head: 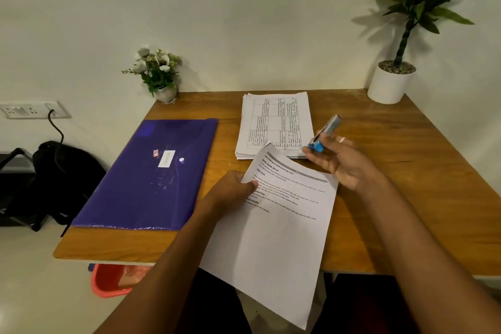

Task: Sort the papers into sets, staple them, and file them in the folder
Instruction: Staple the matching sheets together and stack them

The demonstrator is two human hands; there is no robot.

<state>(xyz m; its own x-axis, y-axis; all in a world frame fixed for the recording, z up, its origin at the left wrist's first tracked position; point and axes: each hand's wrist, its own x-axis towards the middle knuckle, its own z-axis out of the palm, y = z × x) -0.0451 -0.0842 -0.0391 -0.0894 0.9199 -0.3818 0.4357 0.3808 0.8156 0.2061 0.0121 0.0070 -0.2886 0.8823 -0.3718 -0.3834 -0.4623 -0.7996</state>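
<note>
My left hand (235,187) pinched a white printed paper set (273,238) over the wooden tabletop (406,184) while my right hand (344,163) gripped a blue-and-silver stapler (324,134).

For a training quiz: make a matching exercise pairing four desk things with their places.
Things: 1 blue stapler; 2 purple plastic folder; 3 stack of printed white papers; 4 white plant pot.
Places: A far right corner of the wooden table; B in the right hand; C table's left side; D table's far middle.
Pairs: 1-B; 2-C; 3-D; 4-A.
</note>
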